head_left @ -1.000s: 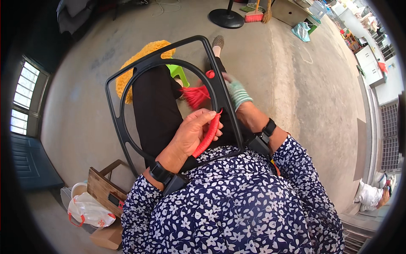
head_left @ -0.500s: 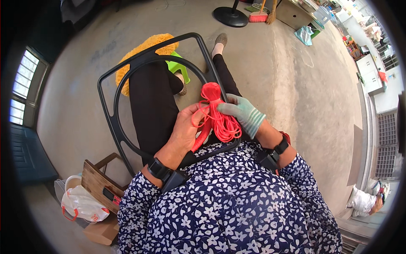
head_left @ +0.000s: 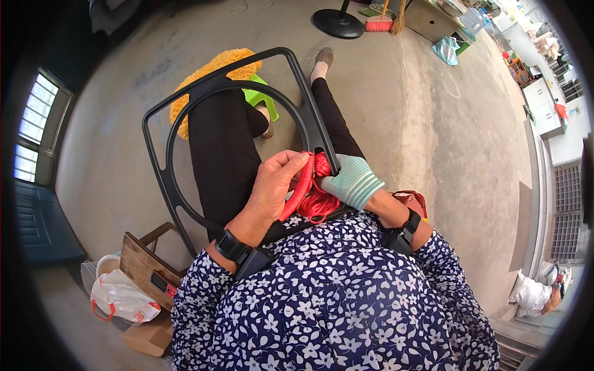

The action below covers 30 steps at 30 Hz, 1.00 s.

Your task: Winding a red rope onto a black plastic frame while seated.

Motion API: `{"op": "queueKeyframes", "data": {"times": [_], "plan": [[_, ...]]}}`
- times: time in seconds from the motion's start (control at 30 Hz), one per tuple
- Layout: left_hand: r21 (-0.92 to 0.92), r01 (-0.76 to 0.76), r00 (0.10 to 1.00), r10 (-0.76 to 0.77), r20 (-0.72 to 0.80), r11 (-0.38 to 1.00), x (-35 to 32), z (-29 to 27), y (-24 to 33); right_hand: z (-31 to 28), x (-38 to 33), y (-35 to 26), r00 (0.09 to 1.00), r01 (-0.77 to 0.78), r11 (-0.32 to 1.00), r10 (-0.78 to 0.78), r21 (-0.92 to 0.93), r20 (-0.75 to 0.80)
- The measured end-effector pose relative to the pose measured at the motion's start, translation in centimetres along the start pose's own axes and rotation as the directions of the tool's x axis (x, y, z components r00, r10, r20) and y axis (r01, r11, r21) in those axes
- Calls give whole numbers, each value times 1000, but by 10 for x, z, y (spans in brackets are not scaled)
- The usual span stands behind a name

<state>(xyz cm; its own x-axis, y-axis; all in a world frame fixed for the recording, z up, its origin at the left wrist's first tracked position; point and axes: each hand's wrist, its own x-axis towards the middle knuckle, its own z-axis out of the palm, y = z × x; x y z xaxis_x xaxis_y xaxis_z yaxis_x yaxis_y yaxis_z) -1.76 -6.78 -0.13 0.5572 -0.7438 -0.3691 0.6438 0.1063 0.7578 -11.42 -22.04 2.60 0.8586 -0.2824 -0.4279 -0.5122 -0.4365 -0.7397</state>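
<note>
Across my lap lies a black frame (head_left: 311, 102) with a round ring inside its rectangular outline. Red cord is coiled tightly round the ring's near right part, forming a wrapped section (head_left: 301, 193). The bare fingers of my left hand (head_left: 267, 185) pinch the upper end of this wrapping. My right hand (head_left: 354, 183), in a pale green striped glove, is closed on the bundle of red cord (head_left: 319, 205) by the frame's right bar. Part of the bundle shows in the gap between ring and bar, and loose loops hang below; the gloved fingertips are partly hidden.
Beyond my knee, a green stool (head_left: 262, 98) stands beside a fluffy yellow cover (head_left: 224, 60). At lower left are a wooden chair (head_left: 143, 267), a white bag (head_left: 124, 298) and a cardboard box (head_left: 148, 337). A round black stand base (head_left: 337, 25) and a broom (head_left: 378, 23) are farther off.
My right hand has brought the cord bundle down from above the ring to the gap beside the frame's right bar. My left hand has slid slightly up the wrapping.
</note>
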Motion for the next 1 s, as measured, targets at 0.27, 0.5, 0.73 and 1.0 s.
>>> {"op": "queueKeyframes", "data": {"times": [0.27, 0.5, 0.73, 1.0], "plan": [[-22, 47, 998, -46, 42, 999, -3, 3, 5, -17, 7, 61, 948, -119, 644, -152, 756, 278], [-26, 73, 995, -71, 73, 997, -3, 5, 6, -51, 15, 47, 943, 332, -78, 8, 940, -332], [-39, 75, 994, -71, 88, 996, -3, 7, 7, -45, -2, 32, 999, 48, 882, -43, 469, -22], [-34, 59, 993, -55, 105, 998, -4, 6, 6, -33, -7, 16, 998, 48, 941, -61, 336, 28]]}}
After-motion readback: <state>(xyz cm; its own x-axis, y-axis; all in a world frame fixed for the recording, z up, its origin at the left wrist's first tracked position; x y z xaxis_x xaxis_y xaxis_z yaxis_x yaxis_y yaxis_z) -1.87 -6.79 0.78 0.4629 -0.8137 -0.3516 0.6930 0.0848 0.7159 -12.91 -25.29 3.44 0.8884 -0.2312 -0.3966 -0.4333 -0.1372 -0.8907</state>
